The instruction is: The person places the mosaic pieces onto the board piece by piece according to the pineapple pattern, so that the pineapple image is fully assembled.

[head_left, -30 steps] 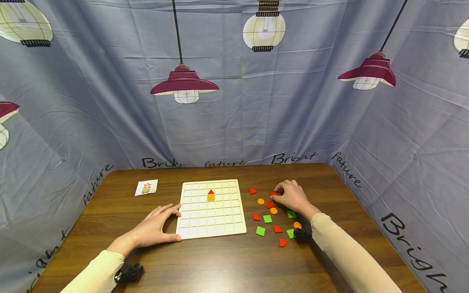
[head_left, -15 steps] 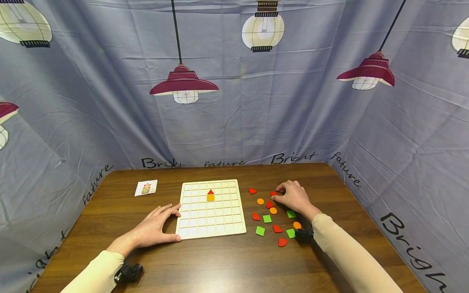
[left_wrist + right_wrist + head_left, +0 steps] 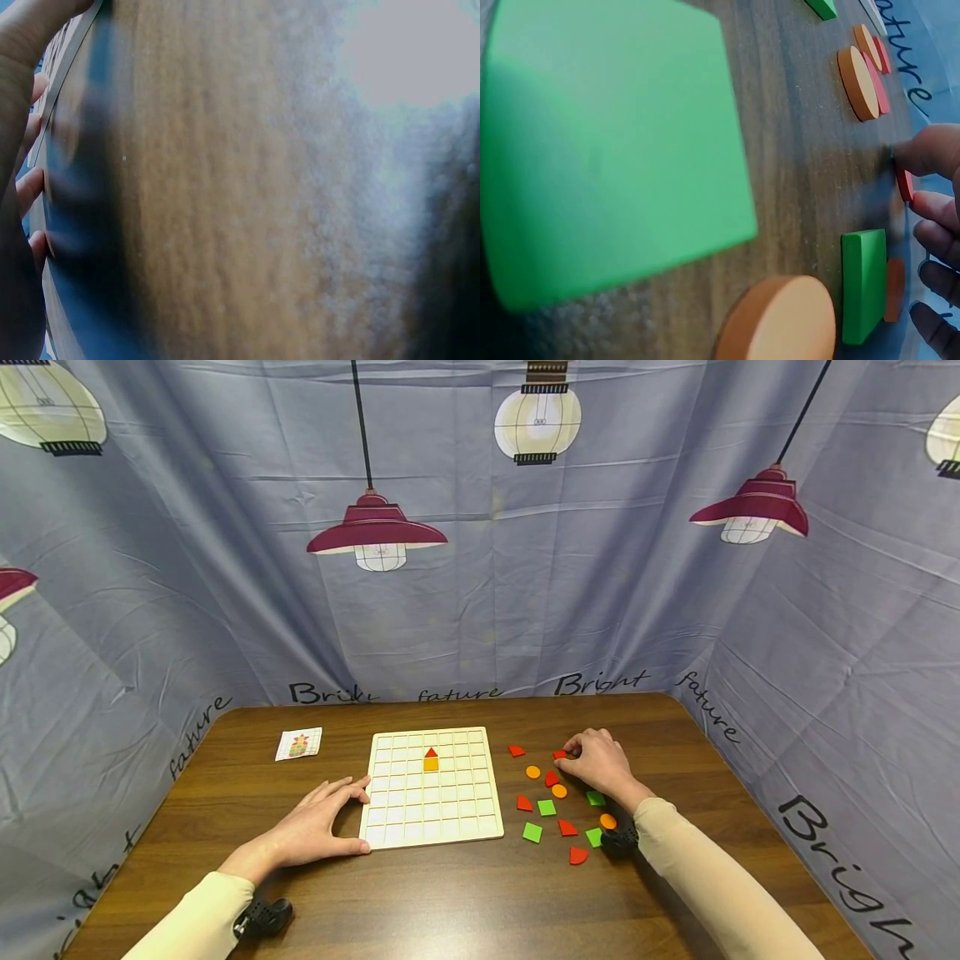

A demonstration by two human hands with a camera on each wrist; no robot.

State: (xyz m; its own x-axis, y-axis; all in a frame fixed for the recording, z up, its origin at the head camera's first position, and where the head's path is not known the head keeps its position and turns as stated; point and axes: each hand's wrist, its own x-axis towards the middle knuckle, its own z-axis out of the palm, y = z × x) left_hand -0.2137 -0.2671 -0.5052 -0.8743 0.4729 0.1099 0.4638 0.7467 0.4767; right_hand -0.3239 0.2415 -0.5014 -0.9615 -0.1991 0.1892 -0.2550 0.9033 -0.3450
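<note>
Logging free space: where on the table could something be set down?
The widest bare patch of table lies on the near side of the board, between left sleeve and right sleeve. A smaller one lies between card, board and left hand. Crowded: right of the board, where loose pieces lie near the right hand.

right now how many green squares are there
4, right of the board: one green square, another beyond it, a third and fourth by the right sleeve; more may be hidden.
</note>
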